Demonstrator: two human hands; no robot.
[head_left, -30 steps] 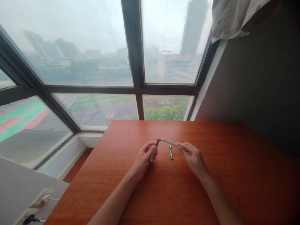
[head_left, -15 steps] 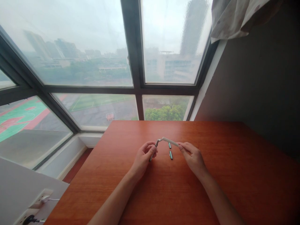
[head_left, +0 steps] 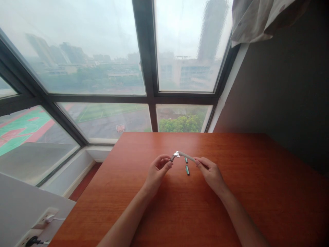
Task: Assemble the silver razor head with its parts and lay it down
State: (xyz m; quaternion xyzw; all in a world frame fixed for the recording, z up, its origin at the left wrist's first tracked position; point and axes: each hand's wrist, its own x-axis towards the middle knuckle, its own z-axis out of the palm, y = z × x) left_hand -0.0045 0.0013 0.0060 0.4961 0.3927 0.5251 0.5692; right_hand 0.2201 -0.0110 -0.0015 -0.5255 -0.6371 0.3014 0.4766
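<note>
Pinched in my left hand is a shiny metal razor handle with a bent neck, pointing up and to the right. My right hand grips the lower end of a slim pale grey stick, whose exact kind I cannot make out. Its far end meets the razor's neck, where a bright silvery part glints; details there are too small to tell. Below the stick, two small razor cartridges with green strips lie on the table: a nearer cartridge and a farther cartridge, partly covered by the stick.
Both hands are over a reddish-brown wooden table. Its far edge meets a large window with dark frames. A dark wall stands at the right, with cloth hanging above. Wall sockets with plugs are at lower left.
My left hand has turned the razor handle so that it lies more level, its lower end now hidden by the fingers. The stick's far end stays against the neck; my right hand has hardly moved.
</note>
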